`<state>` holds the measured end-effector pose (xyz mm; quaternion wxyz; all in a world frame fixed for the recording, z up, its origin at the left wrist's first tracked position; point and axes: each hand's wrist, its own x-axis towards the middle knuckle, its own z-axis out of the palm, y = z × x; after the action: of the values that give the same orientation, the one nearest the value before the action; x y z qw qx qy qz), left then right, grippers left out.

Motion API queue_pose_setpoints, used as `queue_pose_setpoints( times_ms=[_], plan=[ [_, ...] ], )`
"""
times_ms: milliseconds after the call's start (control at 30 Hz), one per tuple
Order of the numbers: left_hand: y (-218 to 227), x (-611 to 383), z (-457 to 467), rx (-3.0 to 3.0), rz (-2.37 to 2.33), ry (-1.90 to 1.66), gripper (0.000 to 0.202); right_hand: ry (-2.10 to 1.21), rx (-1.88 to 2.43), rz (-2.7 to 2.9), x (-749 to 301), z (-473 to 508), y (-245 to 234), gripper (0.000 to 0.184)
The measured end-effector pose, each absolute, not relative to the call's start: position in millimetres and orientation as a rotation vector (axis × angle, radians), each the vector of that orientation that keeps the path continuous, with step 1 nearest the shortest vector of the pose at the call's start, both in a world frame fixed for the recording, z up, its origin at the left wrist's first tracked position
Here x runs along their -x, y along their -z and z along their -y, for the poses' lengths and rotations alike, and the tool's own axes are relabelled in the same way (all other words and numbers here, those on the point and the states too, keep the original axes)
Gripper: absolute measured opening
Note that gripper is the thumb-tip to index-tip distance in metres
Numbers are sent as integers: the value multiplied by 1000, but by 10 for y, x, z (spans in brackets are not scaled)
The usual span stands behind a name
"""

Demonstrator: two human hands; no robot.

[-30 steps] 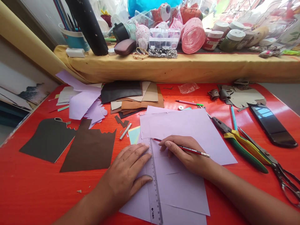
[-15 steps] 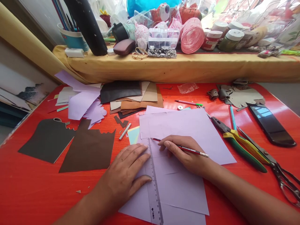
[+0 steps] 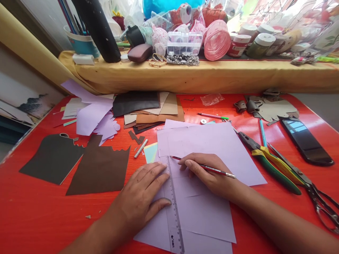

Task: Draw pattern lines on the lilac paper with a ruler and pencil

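Note:
My left hand lies flat, fingers spread, pressing a clear plastic ruler onto pale lilac paper sheets on the red table. My right hand is closed on a red pencil; the pencil's tip touches the paper at the ruler's top right edge. Two dark brown leather pieces lie to the left of my left hand.
Green-and-yellow pliers, scissors, a blue pen and a black phone lie at the right. Leather and paper scraps sit at the back. A cluttered yellow shelf holds jars, boxes and a pen cup.
Hardly anything differs. The view has shifted very slightly; both hands, ruler and pencil keep their places.

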<state>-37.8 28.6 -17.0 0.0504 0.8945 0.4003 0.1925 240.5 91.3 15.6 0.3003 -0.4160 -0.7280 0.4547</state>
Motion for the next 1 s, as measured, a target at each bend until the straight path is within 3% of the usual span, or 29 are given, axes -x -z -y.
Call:
queue_pose_setpoints(
  times_ms=[367,767,1000],
  plan=[
    [176,280,-263,-2873,-1244,-625,50,-1281,1126,1349,-2446,-940,-107,39],
    [212,181,-250,-2834,-1311,-617,55,-1267,1116,1288,-2455,-954,-125,46],
    [200,170,-247,-2879,-1154,-628,42,-1267,1103,1304,-2451,-943,-143,46]
  ],
)
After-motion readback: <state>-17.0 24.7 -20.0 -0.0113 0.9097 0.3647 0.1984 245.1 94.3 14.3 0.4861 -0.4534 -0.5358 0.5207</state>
